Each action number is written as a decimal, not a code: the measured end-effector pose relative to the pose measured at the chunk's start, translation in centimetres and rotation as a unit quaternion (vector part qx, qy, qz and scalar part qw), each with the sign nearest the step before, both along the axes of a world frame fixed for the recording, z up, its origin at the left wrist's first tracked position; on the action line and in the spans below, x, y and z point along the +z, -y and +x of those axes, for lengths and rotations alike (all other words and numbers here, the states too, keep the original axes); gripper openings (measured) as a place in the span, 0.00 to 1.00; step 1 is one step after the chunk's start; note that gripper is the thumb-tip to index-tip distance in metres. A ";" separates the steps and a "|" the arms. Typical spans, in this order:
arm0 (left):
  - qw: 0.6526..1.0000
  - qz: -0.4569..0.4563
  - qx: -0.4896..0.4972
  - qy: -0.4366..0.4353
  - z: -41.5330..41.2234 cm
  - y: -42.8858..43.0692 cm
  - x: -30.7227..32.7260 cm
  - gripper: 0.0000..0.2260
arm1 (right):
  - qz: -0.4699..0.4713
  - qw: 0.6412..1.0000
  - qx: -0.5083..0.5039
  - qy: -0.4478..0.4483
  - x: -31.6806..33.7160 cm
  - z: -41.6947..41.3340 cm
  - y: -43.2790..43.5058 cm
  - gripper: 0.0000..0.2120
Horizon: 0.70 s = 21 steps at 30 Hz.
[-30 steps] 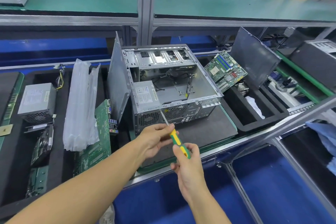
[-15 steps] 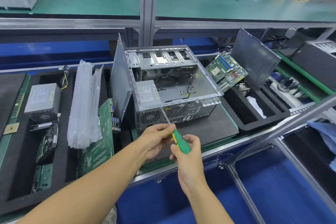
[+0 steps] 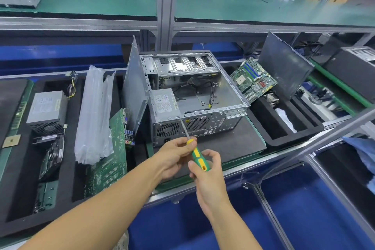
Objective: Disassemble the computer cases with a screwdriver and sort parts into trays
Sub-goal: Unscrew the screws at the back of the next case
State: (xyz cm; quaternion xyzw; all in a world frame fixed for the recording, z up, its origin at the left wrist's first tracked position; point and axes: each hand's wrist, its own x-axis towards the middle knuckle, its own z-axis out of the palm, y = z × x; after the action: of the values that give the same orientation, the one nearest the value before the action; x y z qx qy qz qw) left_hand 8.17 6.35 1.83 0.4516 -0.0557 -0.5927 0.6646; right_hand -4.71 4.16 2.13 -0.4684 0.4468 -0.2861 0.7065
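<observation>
Left foam tray (image 3: 12,205): power supply (image 3: 47,107), boards.

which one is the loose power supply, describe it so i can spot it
Start at the open computer case in the middle and look left, past the clear plastic bags, into the black foam tray. The loose power supply is the grey box with a white label and honeycomb grille.
</observation>
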 end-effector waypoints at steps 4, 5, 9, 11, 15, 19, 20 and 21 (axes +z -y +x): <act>0.998 -0.008 0.027 -0.047 0.2 0.0 -0.3 0.14 | 0.162 0.985 -0.002 0.065 1.1 -0.1 0.4 0.18; 0.997 -0.020 0.031 -0.067 0.3 -0.3 -0.5 0.15 | 0.211 0.975 0.004 0.065 1.2 -0.3 0.4 0.22; 0.990 -0.078 0.010 -0.114 0.2 -1.0 -0.6 0.17 | 0.186 0.982 -0.002 0.044 1.0 -0.2 0.1 0.13; 0.996 -0.057 -0.017 -0.061 0.0 -0.9 -0.1 0.18 | 0.106 0.994 -0.016 0.018 0.4 0.1 -0.3 0.06; 1.000 0.004 -0.007 -0.008 -0.6 -0.2 0.6 0.19 | 0.020 0.999 -0.027 0.009 0.1 0.5 -0.5 0.13; 0.996 -0.023 0.031 -0.079 -0.5 0.0 0.2 0.13 | 0.167 0.980 -0.045 0.094 0.8 0.0 -0.3 0.15; 0.994 -0.032 0.033 -0.097 -0.5 -0.1 0.1 0.13 | 0.214 0.971 -0.031 0.098 0.8 -0.2 -0.2 0.20; 0.993 -0.039 0.032 -0.109 -0.4 -0.1 0.1 0.13 | 0.241 0.965 -0.020 0.103 0.8 -0.4 -0.1 0.23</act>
State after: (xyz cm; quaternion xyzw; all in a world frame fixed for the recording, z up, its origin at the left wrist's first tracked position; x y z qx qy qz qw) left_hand 7.73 6.49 1.90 0.3595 0.0081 -0.6145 0.7022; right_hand -5.14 4.24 2.95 -0.2428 0.4368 -0.2308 0.8348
